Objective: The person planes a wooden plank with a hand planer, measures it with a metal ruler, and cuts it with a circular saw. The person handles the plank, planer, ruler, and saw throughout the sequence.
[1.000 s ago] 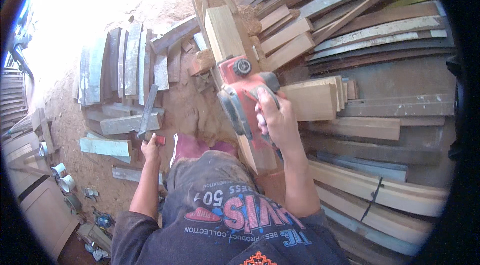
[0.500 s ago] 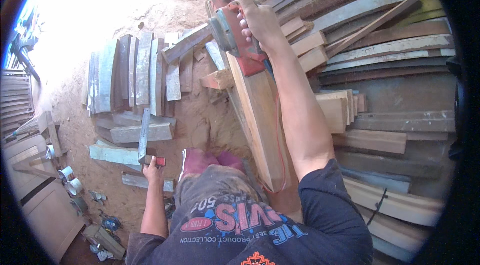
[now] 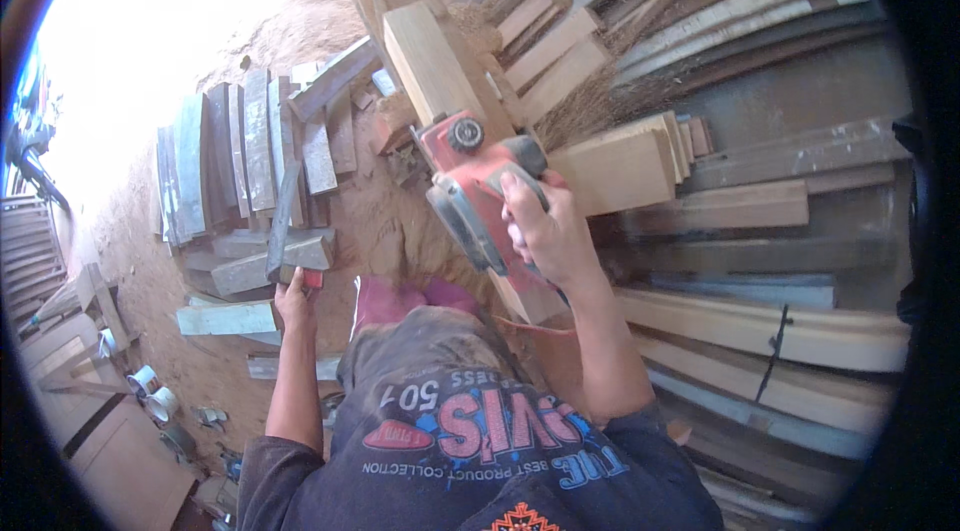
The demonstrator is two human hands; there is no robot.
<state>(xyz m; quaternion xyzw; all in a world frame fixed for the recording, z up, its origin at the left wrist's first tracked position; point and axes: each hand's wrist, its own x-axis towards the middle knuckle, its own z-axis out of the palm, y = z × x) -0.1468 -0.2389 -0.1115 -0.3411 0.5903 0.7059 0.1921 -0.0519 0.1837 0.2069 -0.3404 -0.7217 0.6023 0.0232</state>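
My right hand [image 3: 545, 221] is wrapped round the rear handle of a red electric planer [image 3: 490, 176] with a black front knob. The planer rests on a long pale wooden beam [image 3: 435, 56], covering its middle; the beam's near end [image 3: 530, 296] shows below the tool. Off to the left, my left hand [image 3: 294, 301] grips a try square [image 3: 284, 216] by its dark and red stock, the metal blade pointing away from me. The square is held apart from the beam, above short boards on the ground.
Stacked boards [image 3: 750, 171] fill the right side, with wood shavings [image 3: 570, 96] beyond the beam. Old planks [image 3: 230, 146] lie in a row at left on the dirt ground [image 3: 370, 231]. White cups [image 3: 143, 381] and panels stand at lower left. A cord runs by the beam's near end.
My right hand has drawn the planer toward me along the beam, from its far part to nearer its close end. My left hand keeps hold of the try square, barely shifted.
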